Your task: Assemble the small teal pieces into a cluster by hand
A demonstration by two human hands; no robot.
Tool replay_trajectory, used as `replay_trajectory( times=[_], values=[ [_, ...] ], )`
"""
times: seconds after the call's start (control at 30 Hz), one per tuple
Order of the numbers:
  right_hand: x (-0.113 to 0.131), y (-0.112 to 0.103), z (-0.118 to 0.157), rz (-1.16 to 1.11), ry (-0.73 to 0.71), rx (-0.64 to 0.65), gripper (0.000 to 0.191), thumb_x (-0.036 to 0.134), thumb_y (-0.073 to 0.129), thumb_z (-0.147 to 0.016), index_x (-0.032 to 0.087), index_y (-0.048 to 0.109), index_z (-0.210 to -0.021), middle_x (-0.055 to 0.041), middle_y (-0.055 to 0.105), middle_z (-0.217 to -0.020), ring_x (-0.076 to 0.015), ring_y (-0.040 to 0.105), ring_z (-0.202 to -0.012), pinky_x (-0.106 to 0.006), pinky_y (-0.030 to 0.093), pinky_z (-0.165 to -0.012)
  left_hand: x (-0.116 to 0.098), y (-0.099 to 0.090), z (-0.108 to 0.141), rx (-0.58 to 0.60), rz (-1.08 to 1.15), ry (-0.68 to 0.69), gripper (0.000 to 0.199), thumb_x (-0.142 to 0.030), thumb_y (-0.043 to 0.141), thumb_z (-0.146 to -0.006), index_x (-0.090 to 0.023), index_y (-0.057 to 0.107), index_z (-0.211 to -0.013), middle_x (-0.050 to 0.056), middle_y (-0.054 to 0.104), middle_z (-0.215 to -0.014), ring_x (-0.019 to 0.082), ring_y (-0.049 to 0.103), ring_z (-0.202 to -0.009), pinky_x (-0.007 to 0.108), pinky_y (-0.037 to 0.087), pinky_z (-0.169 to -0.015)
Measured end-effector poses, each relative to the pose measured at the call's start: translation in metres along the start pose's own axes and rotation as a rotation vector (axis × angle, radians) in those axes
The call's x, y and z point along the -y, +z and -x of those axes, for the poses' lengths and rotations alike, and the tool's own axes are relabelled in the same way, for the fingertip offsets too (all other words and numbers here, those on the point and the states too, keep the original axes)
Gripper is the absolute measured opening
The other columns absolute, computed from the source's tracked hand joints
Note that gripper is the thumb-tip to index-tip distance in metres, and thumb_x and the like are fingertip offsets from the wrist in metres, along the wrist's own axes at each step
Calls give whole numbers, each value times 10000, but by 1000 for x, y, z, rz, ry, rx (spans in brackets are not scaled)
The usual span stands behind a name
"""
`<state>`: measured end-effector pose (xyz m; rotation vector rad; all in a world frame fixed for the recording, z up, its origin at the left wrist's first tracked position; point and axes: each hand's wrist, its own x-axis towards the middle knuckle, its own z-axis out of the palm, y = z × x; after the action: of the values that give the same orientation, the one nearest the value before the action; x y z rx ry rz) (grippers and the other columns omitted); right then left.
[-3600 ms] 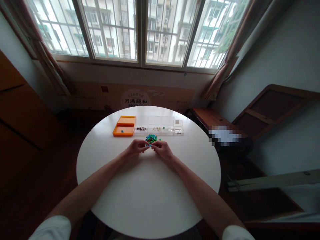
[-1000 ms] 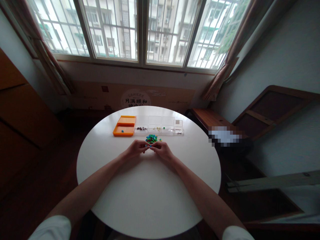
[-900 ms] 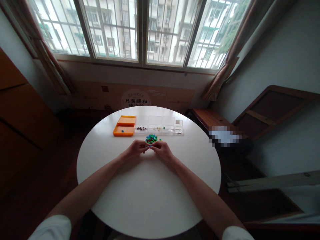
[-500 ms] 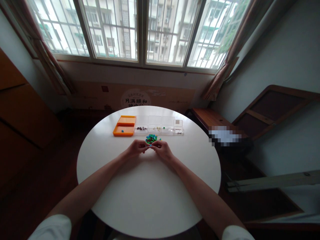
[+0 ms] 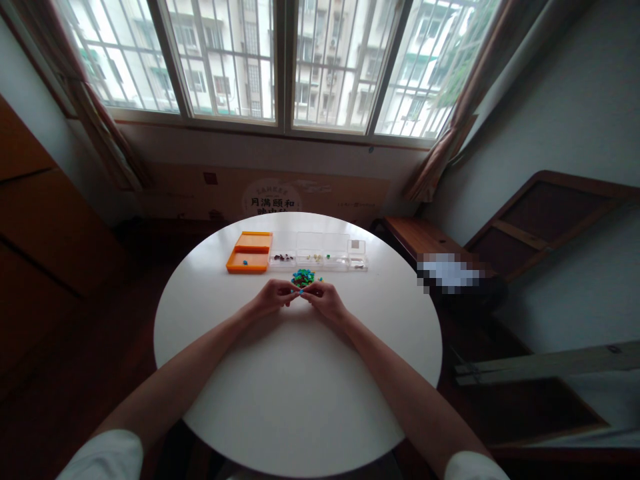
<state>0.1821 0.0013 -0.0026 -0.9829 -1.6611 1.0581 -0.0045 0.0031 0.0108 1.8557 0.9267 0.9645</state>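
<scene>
Fingertips nearly meeting, my left hand and my right hand pinch a tiny blue piece between them, low over the white round table. Its exact kind is too small to make out. Just beyond the fingers lies a pile of small green, blue and brown pieces, partly hidden by my hands. Farther back on the left stands an orange box, lid raised, with one blue piece inside. To its right, clear plastic boxes hold dark, cream and green bits.
A wooden bench stands right of the table, with a blurred white item on it. Behind the table, a printed panel lines the wall beneath barred windows. A wooden cabinet is at the left.
</scene>
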Motion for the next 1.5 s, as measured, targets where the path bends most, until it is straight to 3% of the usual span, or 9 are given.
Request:
replay_trajectory(
  times=[1.5],
  values=[
    [-2, -1, 0, 97, -51, 27, 271, 388, 658, -704, 128, 673, -777, -33, 633, -653, -115, 538, -571, -224, 416, -534, 0, 0, 1, 12, -36, -4, 352, -396, 620, -759, -68, 686, -867, 9, 566, -483, 56, 481, -412, 133, 340, -403]
  ],
)
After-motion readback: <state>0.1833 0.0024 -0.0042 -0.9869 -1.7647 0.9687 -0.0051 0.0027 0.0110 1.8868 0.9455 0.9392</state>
